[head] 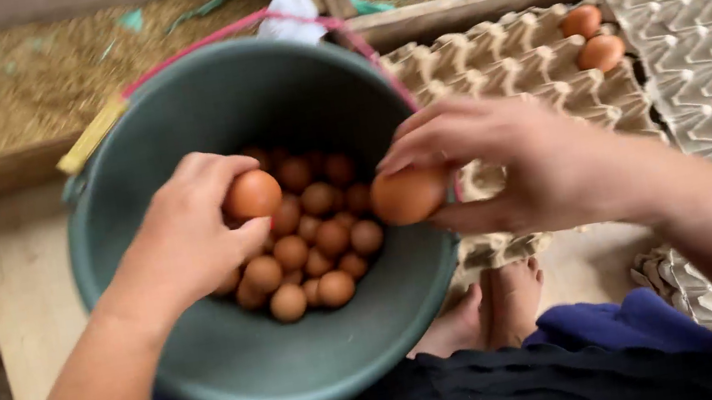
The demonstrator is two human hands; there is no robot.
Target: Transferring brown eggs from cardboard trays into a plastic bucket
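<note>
While left hand (191, 229) grips 1 egg (253, 194) over green bucket (211, 363), right hand (501, 164) clamps another egg (408, 195), tray (526, 80) partly hidden

From my feed I see both forearms bare, no sleeves, watch or rings on the left hand (193, 238) or right hand (520, 161). Low in the frame are a black top, dark blue trousers and bare feet (485, 308).
</note>
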